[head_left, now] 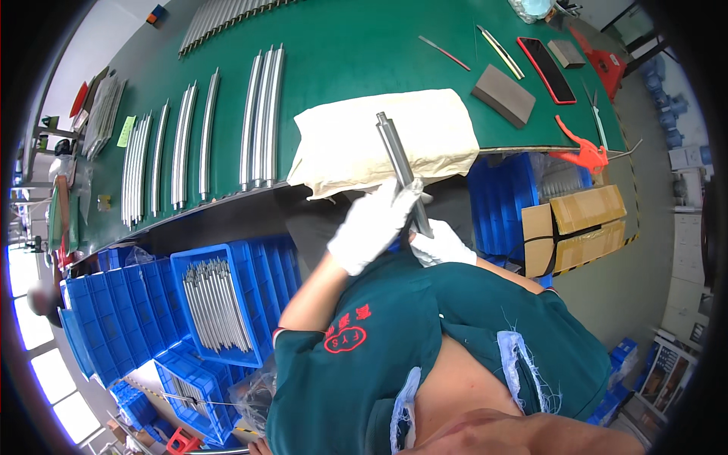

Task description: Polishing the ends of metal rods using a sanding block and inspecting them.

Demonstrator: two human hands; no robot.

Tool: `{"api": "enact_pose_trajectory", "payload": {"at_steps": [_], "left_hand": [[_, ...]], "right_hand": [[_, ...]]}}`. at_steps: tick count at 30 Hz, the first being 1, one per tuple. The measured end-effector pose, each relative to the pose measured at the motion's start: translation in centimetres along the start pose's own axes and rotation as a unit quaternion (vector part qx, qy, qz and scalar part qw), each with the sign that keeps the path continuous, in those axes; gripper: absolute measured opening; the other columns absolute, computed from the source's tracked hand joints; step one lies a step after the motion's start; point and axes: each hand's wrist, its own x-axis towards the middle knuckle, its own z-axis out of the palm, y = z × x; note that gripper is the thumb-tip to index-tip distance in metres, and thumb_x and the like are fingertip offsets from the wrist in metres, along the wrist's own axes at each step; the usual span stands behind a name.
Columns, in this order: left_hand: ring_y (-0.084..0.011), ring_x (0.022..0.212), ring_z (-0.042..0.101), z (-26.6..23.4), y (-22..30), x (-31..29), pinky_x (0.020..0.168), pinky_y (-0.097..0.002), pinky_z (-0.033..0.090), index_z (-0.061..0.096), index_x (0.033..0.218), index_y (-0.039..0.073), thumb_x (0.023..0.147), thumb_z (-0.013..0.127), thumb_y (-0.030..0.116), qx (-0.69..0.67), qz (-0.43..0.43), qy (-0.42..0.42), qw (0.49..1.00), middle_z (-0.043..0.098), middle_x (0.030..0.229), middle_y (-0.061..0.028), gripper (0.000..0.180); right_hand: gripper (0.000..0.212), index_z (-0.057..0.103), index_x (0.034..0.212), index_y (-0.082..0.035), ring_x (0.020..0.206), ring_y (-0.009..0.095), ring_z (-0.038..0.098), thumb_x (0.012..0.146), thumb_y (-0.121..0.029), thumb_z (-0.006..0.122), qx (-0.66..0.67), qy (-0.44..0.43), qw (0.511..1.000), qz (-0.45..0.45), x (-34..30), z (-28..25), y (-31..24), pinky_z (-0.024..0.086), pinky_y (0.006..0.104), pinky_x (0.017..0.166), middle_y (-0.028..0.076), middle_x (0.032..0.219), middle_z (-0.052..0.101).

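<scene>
Steel rod [398, 152]: held between both hands at the near edge of the table, far end slanting up and to the left over the cloth; one bar or two side by side, impossible to tell.
Left hand [371, 229]: white-gloved; fingers wrapped around the rod on its lower half.
Right hand [446, 244]: white-gloved; against the near end of the rod, just beside the left hand; degree of finger closure impossible to tell, partly hidden behind the rod.
Cloth [334, 136]: cream; spread on the green table [326, 64], near edge hanging over the front; contact with the rod not clear from this angle.
Step in hand: judged to be two-handed handling of a single workpiece over the cloth.
Next-move requirement: judged to call for firm support at the near end before any slackening of the left hand; glove slip on smooth metal possible. Swing the far end clear of neighbouring parts.
Rod group [262, 121]: set upright in view on the table, left of the cloth, apart from the held piece.
Brown block [503, 95]: on the table, right of the cloth.
Red air gun [585, 155]: at the right front edge of the table.
Blue crate [244, 296]: below the table on the left, loaded with similar rods.
</scene>
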Motion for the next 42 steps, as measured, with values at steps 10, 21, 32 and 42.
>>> {"api": "enact_pose_trajectory", "payload": {"at_steps": [10,21,32,42], "left_hand": [[-0.0182,0.068,0.062,4.6,-2.2,0.5,0.062,-0.0291,0.051,0.047,0.091,0.006,0.093,0.033,0.044,-0.425,-0.197,-0.002,0.884,0.059,0.071,-0.0109,0.041],[-0.0158,0.066,0.060,5.5,-2.6,0.4,0.063,-0.0285,0.050,0.047,0.092,0.004,0.095,0.032,0.040,-0.473,-0.180,0.015,0.862,0.053,0.063,-0.0055,0.039],[-0.0149,0.040,0.048,5.9,-2.3,0.6,0.043,-0.0292,0.046,0.045,0.087,0.006,0.094,0.035,0.040,-0.509,-0.163,0.032,0.844,0.043,0.054,-0.0030,0.037],[-0.0128,0.037,0.044,5.8,-2.0,1.0,0.040,-0.0270,0.045,0.045,0.086,0.006,0.094,0.034,0.040,-0.510,-0.160,0.010,0.845,0.041,0.052,-0.0023,0.037]], "right_hand": [[0.031,0.047,0.111,-0.006,0.087,0.017,0.056,0.087,-0.025,0.055,0.269,-0.144,0.951,0.055,1.0,-1.5,2.3,0.047,0.0399,0.085,0.005,0.091,0.053],[0.036,0.044,0.116,-0.009,0.093,0.020,0.056,0.086,-0.025,0.056,0.274,-0.080,0.957,0.061,0.6,-1.8,2.7,0.047,0.0417,0.085,0.008,0.099,0.055],[0.031,0.064,0.092,-0.001,0.085,0.023,0.062,0.080,-0.030,0.062,-0.509,-0.082,0.840,-0.168,-3.0,-2.9,-12.7,0.048,0.0320,0.076,0.010,0.091,0.065],[0.051,0.052,0.122,-0.020,0.108,0.032,0.049,0.074,-0.032,0.065,-0.770,0.389,0.461,-0.209,-1.7,-9.7,-18.8,0.039,0.0380,0.091,0.014,0.127,0.044]]}}
